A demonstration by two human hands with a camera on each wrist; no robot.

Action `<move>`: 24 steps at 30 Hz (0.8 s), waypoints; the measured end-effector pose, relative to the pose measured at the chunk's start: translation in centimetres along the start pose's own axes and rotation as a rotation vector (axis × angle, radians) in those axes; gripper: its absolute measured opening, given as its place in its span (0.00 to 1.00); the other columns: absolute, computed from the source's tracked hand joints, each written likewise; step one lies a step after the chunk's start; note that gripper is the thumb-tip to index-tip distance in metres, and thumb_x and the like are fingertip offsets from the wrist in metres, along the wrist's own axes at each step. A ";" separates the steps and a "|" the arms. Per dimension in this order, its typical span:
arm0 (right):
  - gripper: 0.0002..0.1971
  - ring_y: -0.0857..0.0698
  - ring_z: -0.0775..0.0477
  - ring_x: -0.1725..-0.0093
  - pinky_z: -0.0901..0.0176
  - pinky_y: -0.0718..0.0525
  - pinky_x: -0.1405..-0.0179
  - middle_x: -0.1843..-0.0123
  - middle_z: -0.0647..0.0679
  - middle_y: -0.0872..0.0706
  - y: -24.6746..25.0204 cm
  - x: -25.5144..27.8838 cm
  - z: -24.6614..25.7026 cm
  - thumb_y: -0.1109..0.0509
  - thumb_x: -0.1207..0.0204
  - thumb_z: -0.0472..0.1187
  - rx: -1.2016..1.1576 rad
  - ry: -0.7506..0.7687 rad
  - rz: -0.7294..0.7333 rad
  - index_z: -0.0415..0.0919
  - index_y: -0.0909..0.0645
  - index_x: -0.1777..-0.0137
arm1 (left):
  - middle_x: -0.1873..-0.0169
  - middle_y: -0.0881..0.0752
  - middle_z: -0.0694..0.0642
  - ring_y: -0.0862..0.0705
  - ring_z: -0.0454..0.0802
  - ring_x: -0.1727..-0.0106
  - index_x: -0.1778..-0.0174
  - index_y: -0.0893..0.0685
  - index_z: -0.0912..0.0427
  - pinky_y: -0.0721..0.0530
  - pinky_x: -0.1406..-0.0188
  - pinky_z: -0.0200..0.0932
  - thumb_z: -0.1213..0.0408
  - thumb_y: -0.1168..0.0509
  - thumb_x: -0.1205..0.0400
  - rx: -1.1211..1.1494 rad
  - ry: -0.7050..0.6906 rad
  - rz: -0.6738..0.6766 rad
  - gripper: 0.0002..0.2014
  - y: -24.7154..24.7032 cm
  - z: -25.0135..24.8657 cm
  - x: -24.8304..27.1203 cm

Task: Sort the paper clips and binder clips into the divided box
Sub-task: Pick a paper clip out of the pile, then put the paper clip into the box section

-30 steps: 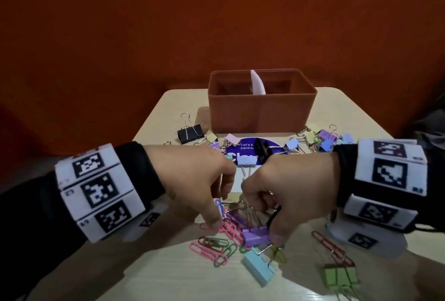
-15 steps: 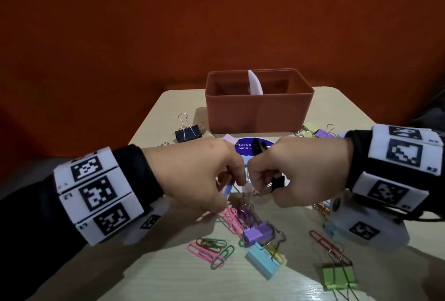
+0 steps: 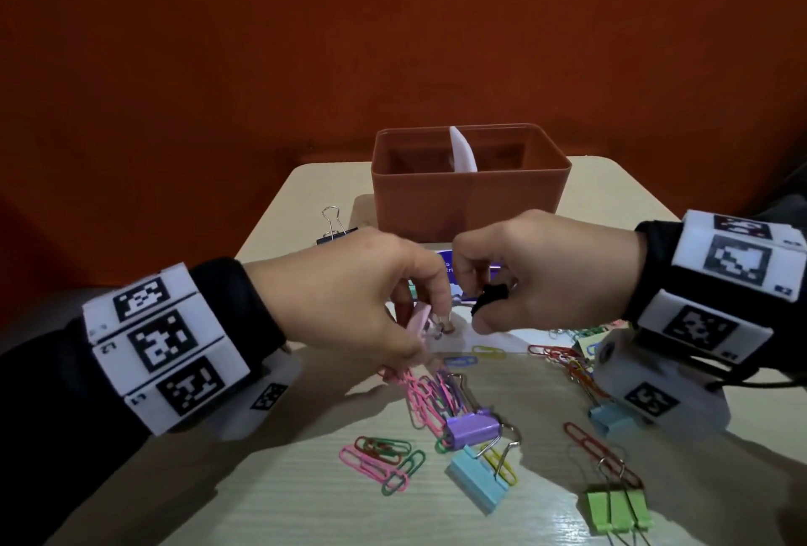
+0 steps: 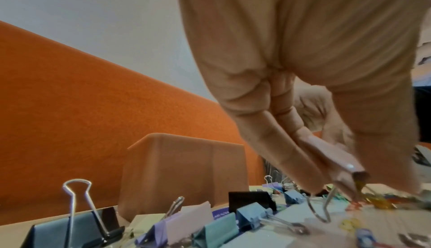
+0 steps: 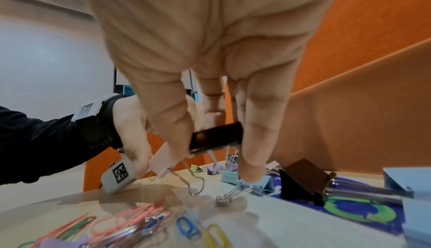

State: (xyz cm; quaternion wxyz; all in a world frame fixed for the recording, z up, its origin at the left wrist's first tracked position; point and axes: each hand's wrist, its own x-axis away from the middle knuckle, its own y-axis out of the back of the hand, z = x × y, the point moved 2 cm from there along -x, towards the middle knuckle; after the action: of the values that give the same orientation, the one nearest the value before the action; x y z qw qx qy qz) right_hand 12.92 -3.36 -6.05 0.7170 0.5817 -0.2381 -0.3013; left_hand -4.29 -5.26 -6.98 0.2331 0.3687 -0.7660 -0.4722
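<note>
The brown divided box stands at the back of the table, with a white divider splitting it into left and right halves. My left hand pinches a pale pink binder clip just above the table. In the right wrist view that pink binder clip has its wire handle hanging down. My right hand grips a black binder clip between thumb and fingers, seen close up as the black binder clip. Both hands hover side by side in front of the box.
Loose coloured paper clips litter the near table. Among them lie a purple binder clip, a blue one and a green one. A larger black clip sits left of the box. More binder clips lie before the box.
Both hands lifted out of the clip pile and moved up towards the box. The left hand now holds a pink binder clip; the right keeps the black one.
</note>
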 end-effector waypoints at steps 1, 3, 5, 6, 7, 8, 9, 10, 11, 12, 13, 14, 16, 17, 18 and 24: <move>0.14 0.23 0.60 0.67 0.72 0.30 0.68 0.64 0.59 0.20 0.1 -0.2 -0.1 0.22 0.34 0.49 -0.001 0.001 -0.010 0.53 0.25 0.57 | 0.62 0.13 0.40 0.14 0.36 0.62 0.55 0.14 0.47 0.15 0.63 0.35 0.63 0.21 0.32 0.007 0.012 -0.024 0.13 0.5 0.2 -0.1; 0.13 0.22 0.59 0.66 0.72 0.29 0.67 0.61 0.57 0.18 0.2 -0.8 -0.5 0.22 0.33 0.50 0.002 -0.005 -0.015 0.51 0.23 0.55 | 0.66 0.12 0.39 0.13 0.36 0.65 0.57 0.14 0.49 0.20 0.69 0.29 0.63 0.21 0.31 0.019 0.059 -0.072 0.11 1.3 0.8 -0.6; 0.13 0.22 0.58 0.66 0.70 0.29 0.67 0.60 0.55 0.17 0.2 -1.8 -1.1 0.23 0.32 0.49 0.013 -0.016 -0.013 0.48 0.21 0.54 | 0.70 0.12 0.39 0.14 0.37 0.69 0.62 0.15 0.51 0.21 0.70 0.30 0.63 0.21 0.30 0.005 0.110 -0.130 0.09 2.0 1.8 -1.1; 0.12 0.22 0.58 0.66 0.69 0.29 0.68 0.61 0.56 0.17 0.2 -2.3 -1.4 0.23 0.32 0.49 0.023 -0.028 -0.016 0.47 0.21 0.54 | 0.72 0.12 0.40 0.14 0.39 0.71 0.65 0.16 0.51 0.18 0.70 0.35 0.64 0.21 0.30 0.001 0.129 -0.157 0.09 2.1 2.3 -1.2; 0.10 0.22 0.56 0.65 0.69 0.28 0.68 0.63 0.57 0.18 0.2 -2.8 -1.8 0.23 0.32 0.47 0.032 -0.042 -0.023 0.48 0.21 0.55 | 0.74 0.13 0.41 0.14 0.41 0.73 0.68 0.17 0.52 0.16 0.71 0.41 0.64 0.21 0.31 -0.005 0.147 -0.178 0.10 2.2 2.7 -1.3; 0.09 0.21 0.55 0.64 0.69 0.28 0.68 0.63 0.58 0.19 0.2 -3.1 -2.1 0.24 0.31 0.45 0.037 -0.053 -0.036 0.48 0.21 0.56 | 0.75 0.14 0.41 0.15 0.41 0.75 0.69 0.18 0.52 0.16 0.71 0.43 0.64 0.21 0.31 -0.017 0.160 -0.195 0.11 2.3 3.1 -1.2; 0.07 0.20 0.54 0.62 0.69 0.27 0.67 0.63 0.58 0.19 0.2 -3.5 -2.4 0.25 0.30 0.42 0.036 -0.058 -0.051 0.49 0.21 0.56 | 0.76 0.14 0.41 0.15 0.40 0.75 0.70 0.19 0.51 0.16 0.71 0.43 0.65 0.21 0.31 -0.024 0.168 -0.206 0.12 2.4 3.4 -1.2; 0.06 0.20 0.55 0.62 0.70 0.26 0.67 0.62 0.58 0.18 0.3 -3.7 -2.6 0.26 0.30 0.40 0.029 -0.059 -0.064 0.49 0.21 0.56 | 0.75 0.14 0.43 0.15 0.42 0.75 0.69 0.19 0.51 0.16 0.70 0.44 0.65 0.22 0.31 -0.010 0.176 -0.208 0.11 2.4 3.6 -1.1; 0.06 0.20 0.57 0.63 0.73 0.27 0.67 0.62 0.57 0.18 0.4 -3.8 -2.8 0.27 0.30 0.39 0.016 -0.058 -0.078 0.49 0.21 0.56 | 0.74 0.13 0.46 0.14 0.45 0.74 0.67 0.19 0.52 0.14 0.70 0.47 0.66 0.22 0.31 0.022 0.184 -0.200 0.11 2.4 3.8 -0.9; 0.07 0.21 0.61 0.65 0.77 0.28 0.69 0.63 0.59 0.18 0.6 -3.8 -2.9 0.27 0.30 0.38 0.005 -0.057 -0.096 0.49 0.21 0.56 | 0.72 0.12 0.49 0.12 0.51 0.72 0.65 0.18 0.52 0.13 0.69 0.51 0.66 0.22 0.31 0.056 0.190 -0.188 0.10 2.4 3.9 -0.7; 0.07 0.22 0.64 0.67 0.79 0.29 0.71 0.66 0.60 0.20 0.9 -3.8 -3.0 0.27 0.30 0.39 -0.002 -0.057 -0.114 0.49 0.21 0.56 | 0.70 0.11 0.51 0.12 0.54 0.70 0.62 0.18 0.51 0.12 0.68 0.53 0.67 0.23 0.31 0.077 0.190 -0.179 0.11 2.4 4.0 -0.6; 0.07 0.23 0.67 0.69 0.80 0.29 0.72 0.69 0.61 0.23 1.0 -3.8 -3.1 0.26 0.30 0.40 -0.008 -0.059 -0.129 0.49 0.21 0.56 | 0.68 0.11 0.52 0.11 0.54 0.68 0.60 0.17 0.51 0.12 0.67 0.54 0.67 0.23 0.31 0.085 0.183 -0.172 0.11 2.3 4.0 -0.5; 0.06 0.23 0.72 0.69 0.80 0.29 0.71 0.72 0.62 0.24 1.1 -3.9 -3.2 0.25 0.29 0.42 -0.021 -0.063 -0.144 0.48 0.21 0.57 | 0.65 0.10 0.50 0.11 0.49 0.68 0.56 0.16 0.52 0.12 0.65 0.50 0.69 0.24 0.30 0.093 0.177 -0.164 0.12 2.2 4.1 -0.5; 0.06 0.23 0.71 0.69 0.79 0.29 0.71 0.71 0.62 0.23 1.0 -4.0 -3.3 0.25 0.28 0.44 -0.025 -0.067 -0.143 0.48 0.21 0.58 | 0.66 0.11 0.47 0.11 0.46 0.69 0.55 0.16 0.52 0.13 0.65 0.46 0.70 0.25 0.29 0.087 0.180 -0.169 0.12 2.3 4.3 -0.6; 0.07 0.23 0.68 0.68 0.78 0.30 0.71 0.70 0.62 0.22 0.8 -4.2 -3.4 0.25 0.28 0.44 -0.024 -0.072 -0.138 0.48 0.21 0.59 | 0.68 0.11 0.43 0.12 0.42 0.70 0.55 0.16 0.52 0.14 0.65 0.42 0.68 0.24 0.28 0.058 0.184 -0.177 0.11 2.3 4.4 -0.7; 0.08 0.21 0.57 0.62 0.65 0.24 0.64 0.64 0.60 0.19 0.1 -4.8 -3.4 0.24 0.29 0.47 0.033 -0.130 -0.016 0.48 0.21 0.56 | 0.65 0.15 0.43 0.16 0.37 0.65 0.58 0.16 0.49 0.18 0.64 0.40 0.54 0.23 0.28 -0.231 0.257 -0.126 0.10 2.5 5.1 -1.1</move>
State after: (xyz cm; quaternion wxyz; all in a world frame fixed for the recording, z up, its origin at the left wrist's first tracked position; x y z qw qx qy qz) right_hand 11.94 2.41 -6.61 0.6879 0.5745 -0.2845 -0.3403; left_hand -8.09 -0.85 -7.01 0.3399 0.4441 -0.6460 -0.5195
